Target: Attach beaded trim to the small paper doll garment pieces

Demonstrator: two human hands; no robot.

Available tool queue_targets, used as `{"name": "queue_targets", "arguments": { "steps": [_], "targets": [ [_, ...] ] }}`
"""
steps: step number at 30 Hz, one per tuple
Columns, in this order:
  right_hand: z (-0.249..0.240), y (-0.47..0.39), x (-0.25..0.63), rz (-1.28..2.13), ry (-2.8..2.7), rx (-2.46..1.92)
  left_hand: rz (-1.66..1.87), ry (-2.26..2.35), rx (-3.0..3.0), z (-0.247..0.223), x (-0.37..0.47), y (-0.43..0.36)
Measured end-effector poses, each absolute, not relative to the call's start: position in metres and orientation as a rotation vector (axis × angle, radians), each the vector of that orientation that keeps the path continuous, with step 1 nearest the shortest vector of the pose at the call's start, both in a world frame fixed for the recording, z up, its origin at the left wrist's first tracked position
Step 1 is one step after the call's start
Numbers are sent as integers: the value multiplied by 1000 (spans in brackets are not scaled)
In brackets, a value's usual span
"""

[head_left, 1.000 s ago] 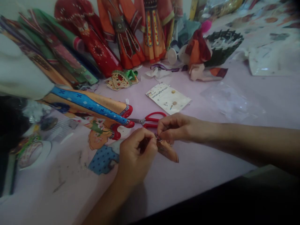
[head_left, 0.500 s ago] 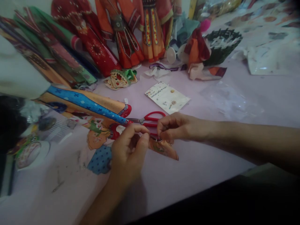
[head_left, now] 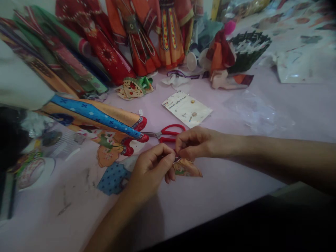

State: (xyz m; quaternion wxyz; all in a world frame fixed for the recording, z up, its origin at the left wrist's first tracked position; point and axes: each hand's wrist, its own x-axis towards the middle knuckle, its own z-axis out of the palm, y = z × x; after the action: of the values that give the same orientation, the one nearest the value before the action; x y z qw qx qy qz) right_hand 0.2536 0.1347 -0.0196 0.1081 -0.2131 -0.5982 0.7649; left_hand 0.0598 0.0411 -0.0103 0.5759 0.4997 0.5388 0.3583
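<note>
Around your hands the table (head_left: 231,196) is crowded: the red-handled scissors (head_left: 172,130) lie just beyond your fingers, partly behind your right hand (head_left: 195,142), and the orange-and-blue outfit (head_left: 99,113) reaches in from the left, its red tips overlapping the view of the blades. A blue dotted scrap (head_left: 112,179) lies beside your left hand (head_left: 154,164), near an orange scrap (head_left: 107,155). Farther out you have a white packet (head_left: 187,108) beyond the scissors, clear plastic (head_left: 259,112) to the right, a tape roll (head_left: 35,173) to the left, and a dark green basket (head_left: 246,56) near the dressed figures (head_left: 139,38) at the back. The orange cloth piece (head_left: 187,168) is at your fingertips, above the table's near part; its long axis runs rightward and slightly toward you, free end pointing right, beaded edge up at your fingers. Your left hand pinches it, hiding its left end. Your right fingers are pinched together at the beaded edge; you cannot tell what they grip.
</note>
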Motion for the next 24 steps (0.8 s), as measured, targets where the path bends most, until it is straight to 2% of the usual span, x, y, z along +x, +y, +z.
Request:
{"name": "queue_targets", "arguments": {
  "steps": [24],
  "targets": [
    [-22, 135, 253, 2252, -1746, -627, 918, 1256, 1155, -14, 61, 41]
  ]
}}
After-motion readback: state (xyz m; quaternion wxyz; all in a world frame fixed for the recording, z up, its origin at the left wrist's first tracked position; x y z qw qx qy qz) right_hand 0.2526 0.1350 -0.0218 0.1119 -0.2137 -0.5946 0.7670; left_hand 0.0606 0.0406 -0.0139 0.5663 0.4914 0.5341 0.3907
